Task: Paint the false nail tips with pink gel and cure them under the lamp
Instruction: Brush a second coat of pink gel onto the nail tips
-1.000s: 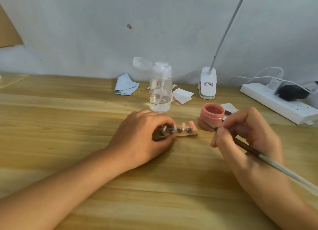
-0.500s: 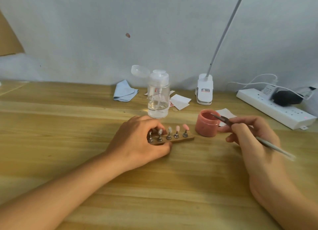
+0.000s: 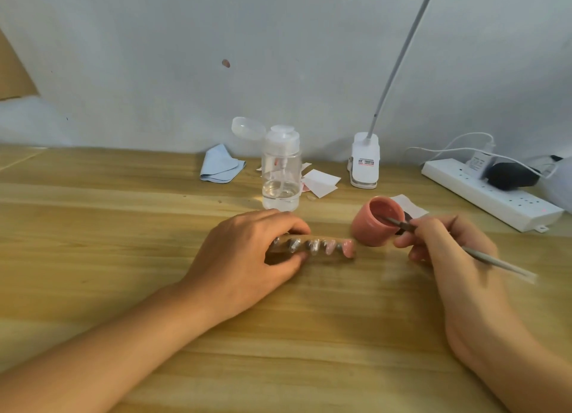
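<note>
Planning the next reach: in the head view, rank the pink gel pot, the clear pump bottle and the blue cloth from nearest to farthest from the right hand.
1. The pink gel pot, just left of the right hand; the brush dips into it.
2. The clear pump bottle, farther left and back.
3. The blue cloth, farthest, left by the wall.

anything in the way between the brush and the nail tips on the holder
Nothing visible. The right hand holds the brush with its tip in the gel pot, right beside the holder. The nail tips nearest the pot are uncovered; the left hand grips only the holder's left end.
</note>
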